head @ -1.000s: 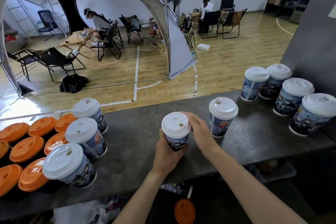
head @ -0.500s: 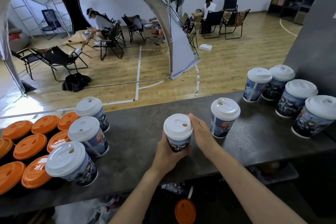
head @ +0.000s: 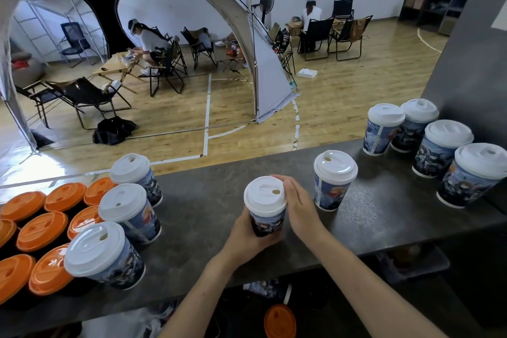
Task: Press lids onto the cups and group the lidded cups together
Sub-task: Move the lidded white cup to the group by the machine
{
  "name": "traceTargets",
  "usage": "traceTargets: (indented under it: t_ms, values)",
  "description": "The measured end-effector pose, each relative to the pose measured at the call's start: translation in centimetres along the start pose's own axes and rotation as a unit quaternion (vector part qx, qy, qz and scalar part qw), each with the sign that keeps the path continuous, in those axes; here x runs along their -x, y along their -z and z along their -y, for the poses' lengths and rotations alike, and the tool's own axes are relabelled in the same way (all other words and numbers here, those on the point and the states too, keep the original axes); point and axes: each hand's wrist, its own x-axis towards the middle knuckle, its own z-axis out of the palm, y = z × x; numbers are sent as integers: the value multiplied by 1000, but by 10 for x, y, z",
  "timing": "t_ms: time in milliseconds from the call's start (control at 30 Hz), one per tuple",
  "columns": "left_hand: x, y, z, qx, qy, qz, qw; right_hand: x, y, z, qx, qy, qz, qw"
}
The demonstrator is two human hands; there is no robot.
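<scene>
Little has moved since the earlier frames: the cup [head: 267, 223] sits in the same two-handed hold, and only the right hand [head: 301, 208] has crept slightly further round the white lid [head: 263, 196].

The left hand [head: 247, 236] has its fingers wrapped round the cup's printed wall from the near side. The right hand's fingers [head: 288, 184] are curled against the lid's right and far rim, pressing there. The hands hide the cup's base, so I cannot tell whether it rests on the dark surface [head: 208, 217] or is lifted just clear of it.

**What could go wrong**
- **Uneven seating:** the pressure falls on one side only, so the lid may snap down on the right and stay proud on the left. It would then pop off when the cup is moved.
- **Crushed wall:** a hard squeeze from the left hand could dent the paper wall and spring the lid's rim loose.
- **Tipping:** the cup is close to the surface's near edge, so a sideways push could send it towards the person and over that edge.
- **Knocking a neighbour:** a lone cup [head: 333, 189] stands just right of the held cup. Well beyond it to the right are four lidded cups [head: 444, 151], probably the group to join, so a careless carry could clip the lone cup.

Three lidded cups [head: 129, 208] stand to the left of the held cup, with orange lids [head: 41, 230] further left.
</scene>
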Motion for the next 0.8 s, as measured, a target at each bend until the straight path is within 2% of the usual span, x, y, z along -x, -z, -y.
traceTargets:
  t_ms: [67,167,400,467,600,700,800]
  values:
    - [-4,4,1,0,10,7,1000,-4,2,4,-5,-19,20,1000]
    - [-3,-1,1,-11,0,-28,1000,-5,4,7,-17,-40,25,999]
    - [9,-28,-1,2,-37,-115,993,15,-14,-4,-66,-19,-80,994]
    - [7,-23,-4,9,-15,-96,995,12,-12,-7,-51,-15,-76,996]
    - [-6,-3,-6,9,8,-23,1000,5,3,5,-13,-35,12,999]
    - [-1,-14,-11,-19,-12,-82,996,3,11,15,-21,-67,41,997]
    - [12,-36,-12,7,-34,-161,986,8,1,13,-46,-69,-15,996]
